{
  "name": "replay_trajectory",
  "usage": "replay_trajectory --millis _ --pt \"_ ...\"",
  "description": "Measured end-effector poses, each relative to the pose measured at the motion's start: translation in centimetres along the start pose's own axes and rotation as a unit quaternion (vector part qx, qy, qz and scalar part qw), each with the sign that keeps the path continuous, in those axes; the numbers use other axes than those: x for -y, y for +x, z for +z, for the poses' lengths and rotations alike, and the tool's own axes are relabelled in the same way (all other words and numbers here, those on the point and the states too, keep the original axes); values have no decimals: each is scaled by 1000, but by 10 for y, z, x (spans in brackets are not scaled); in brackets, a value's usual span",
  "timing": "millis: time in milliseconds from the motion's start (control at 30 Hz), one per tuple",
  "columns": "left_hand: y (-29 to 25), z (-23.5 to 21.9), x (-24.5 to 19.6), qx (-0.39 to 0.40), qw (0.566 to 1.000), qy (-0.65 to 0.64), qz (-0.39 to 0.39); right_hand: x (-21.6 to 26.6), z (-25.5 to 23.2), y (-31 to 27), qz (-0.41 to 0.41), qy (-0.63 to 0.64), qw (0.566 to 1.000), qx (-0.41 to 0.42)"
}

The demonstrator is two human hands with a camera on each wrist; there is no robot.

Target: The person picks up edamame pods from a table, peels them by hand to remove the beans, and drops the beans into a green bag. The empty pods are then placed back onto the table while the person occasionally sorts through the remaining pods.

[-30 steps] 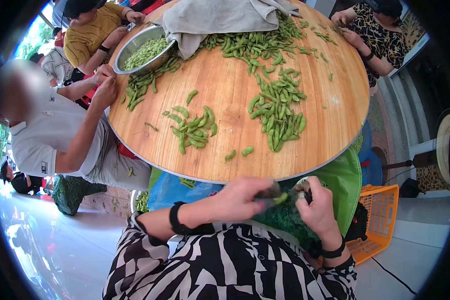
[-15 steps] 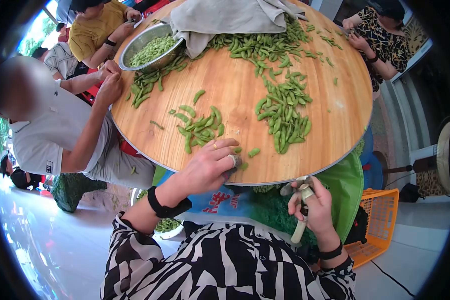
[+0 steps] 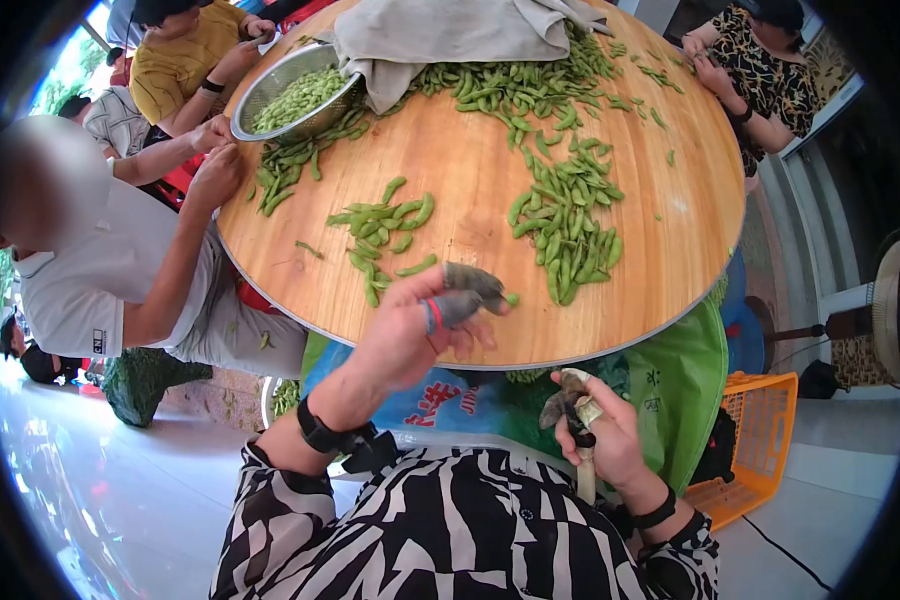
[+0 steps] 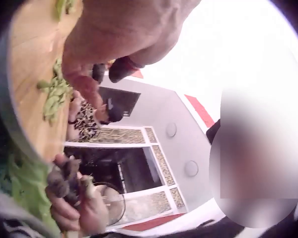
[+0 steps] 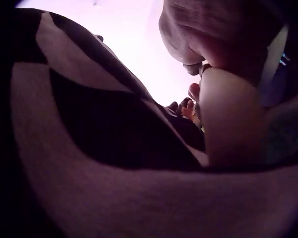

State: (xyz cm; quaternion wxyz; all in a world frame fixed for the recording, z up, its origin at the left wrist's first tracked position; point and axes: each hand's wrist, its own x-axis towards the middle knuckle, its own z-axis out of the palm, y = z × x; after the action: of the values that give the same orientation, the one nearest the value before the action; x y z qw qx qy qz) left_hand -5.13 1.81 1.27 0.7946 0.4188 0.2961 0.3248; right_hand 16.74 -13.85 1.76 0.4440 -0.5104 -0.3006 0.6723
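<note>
My left hand (image 3: 400,325), with dark covers on its thumb and forefinger, is over the table's near edge and pinches a small green pod (image 3: 511,299) at its fingertips. Left of it lies a small group of pods (image 3: 375,225); a larger group (image 3: 570,230) lies to the right. Below the table edge, my right hand (image 3: 610,435) grips a pale-handled tool (image 3: 586,478), its handle pointing down. The left wrist view shows the right hand (image 4: 84,203) with dark-covered fingers. The handle (image 5: 233,119) fills part of the right wrist view.
A steel colander (image 3: 300,100) of green beans stands at the back left, beside a grey cloth (image 3: 450,45) over a pod heap. A person in a white shirt (image 3: 80,260) sits left; others sit farther round. An orange crate (image 3: 750,450) is at the lower right.
My left hand has left the right hand over the lap and reached onto the table, now farther right. Some pods in the small left group have shifted. The right hand stays low with the tool.
</note>
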Motion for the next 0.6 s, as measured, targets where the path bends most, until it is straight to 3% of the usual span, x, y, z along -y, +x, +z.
replay_trajectory --millis 67,133,200,400,600 --pt "-1 9 9 27 997 -60 -48 1 0 -1 6 -103 994 18" --pt "2 12 20 22 997 -47 -59 -2 -4 1 8 -106 994 26" --pt "3 15 26 14 996 -42 -83 0 -6 3 -24 -189 982 2" --pt "-1 8 30 -4 994 -29 -107 5 -5 11 -104 -242 964 -33" --pt "-3 -2 31 -16 988 -65 -137 23 -1 19 -61 -284 957 -1"
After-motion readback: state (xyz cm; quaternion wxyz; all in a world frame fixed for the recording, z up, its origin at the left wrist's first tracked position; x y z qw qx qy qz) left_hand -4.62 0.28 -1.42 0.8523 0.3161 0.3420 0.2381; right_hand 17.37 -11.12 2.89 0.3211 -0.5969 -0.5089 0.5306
